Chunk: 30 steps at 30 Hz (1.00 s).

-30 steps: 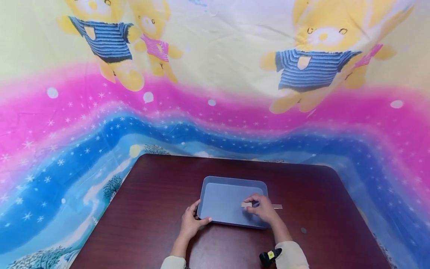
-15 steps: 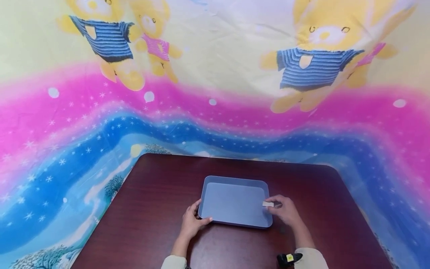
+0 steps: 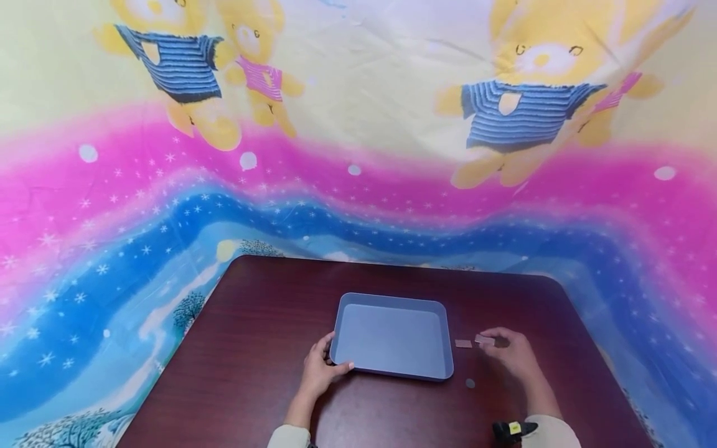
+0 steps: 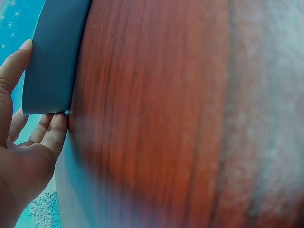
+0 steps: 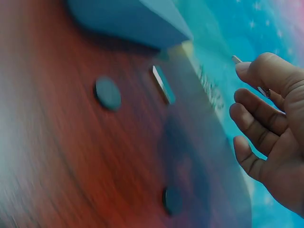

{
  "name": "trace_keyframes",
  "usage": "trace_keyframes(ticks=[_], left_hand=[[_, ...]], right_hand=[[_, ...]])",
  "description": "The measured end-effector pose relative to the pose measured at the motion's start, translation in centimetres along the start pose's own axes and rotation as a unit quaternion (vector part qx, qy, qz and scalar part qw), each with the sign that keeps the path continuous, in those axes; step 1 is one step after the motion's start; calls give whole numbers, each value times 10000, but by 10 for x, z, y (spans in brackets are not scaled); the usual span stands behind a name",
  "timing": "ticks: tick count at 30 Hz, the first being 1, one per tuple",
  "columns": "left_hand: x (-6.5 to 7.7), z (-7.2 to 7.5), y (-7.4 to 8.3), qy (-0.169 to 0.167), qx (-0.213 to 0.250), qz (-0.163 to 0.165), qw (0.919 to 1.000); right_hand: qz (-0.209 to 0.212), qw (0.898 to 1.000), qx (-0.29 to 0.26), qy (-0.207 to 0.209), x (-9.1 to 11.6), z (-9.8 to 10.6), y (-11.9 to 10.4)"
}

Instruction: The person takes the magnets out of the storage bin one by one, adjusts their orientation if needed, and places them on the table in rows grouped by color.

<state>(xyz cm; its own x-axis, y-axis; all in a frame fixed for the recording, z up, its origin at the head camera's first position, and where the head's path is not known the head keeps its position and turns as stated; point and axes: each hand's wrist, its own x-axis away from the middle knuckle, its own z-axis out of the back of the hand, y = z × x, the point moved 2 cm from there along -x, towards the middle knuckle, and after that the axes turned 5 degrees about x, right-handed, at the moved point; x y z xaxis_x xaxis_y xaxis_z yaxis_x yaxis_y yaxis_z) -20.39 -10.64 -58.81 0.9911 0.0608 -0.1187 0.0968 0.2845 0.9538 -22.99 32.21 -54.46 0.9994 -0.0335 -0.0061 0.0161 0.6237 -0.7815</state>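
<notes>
My left hand [image 3: 325, 368] holds the near left corner of a shallow grey-blue rectangular tray [image 3: 450, 342], thumb on the near wall and fingers round the left side. In the left wrist view its fingertips touch the corner of the tray [image 4: 54, 61]. To the right of the tray, my right hand [image 3: 512, 354] pinches a small pale flat rectangular piece [image 3: 485, 340] between thumb and forefinger, above the table. Only the ends of that piece [image 5: 236, 59] show in the right wrist view. A similar rectangular piece [image 3: 463, 343] lies between the tray and my right hand.
A dark round disc [image 3: 470, 383] lies on the table near the tray's near right corner. The right wrist view shows a second disc [image 5: 172, 200] farther off. The dark red-brown table [image 3: 252, 323] has a printed cloth [image 3: 358, 199] hanging behind it.
My right hand has moved right, from over the tray to beyond its right side, with the small rectangular piece pinched throughout. The left hand and tray stay in place.
</notes>
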Motion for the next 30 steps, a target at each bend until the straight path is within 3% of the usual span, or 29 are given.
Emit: trace_keyframes(ticks=[11,17,22,30], left_hand=[[0,0,-2,-47,27,113,9999],[0,1,0,-12,-16,55,10000],[-1,0,-2,-20,-92,41,9999],[-1,-1,-2,-60,-79,-7,10000]], right_hand=[[-371,9971,506,438,0,24,54],[-463,9958,708,337,-1,28,69],[-215,9949,970,161,-6,28,69],[751,9816,1748,-186,-18,27,67]])
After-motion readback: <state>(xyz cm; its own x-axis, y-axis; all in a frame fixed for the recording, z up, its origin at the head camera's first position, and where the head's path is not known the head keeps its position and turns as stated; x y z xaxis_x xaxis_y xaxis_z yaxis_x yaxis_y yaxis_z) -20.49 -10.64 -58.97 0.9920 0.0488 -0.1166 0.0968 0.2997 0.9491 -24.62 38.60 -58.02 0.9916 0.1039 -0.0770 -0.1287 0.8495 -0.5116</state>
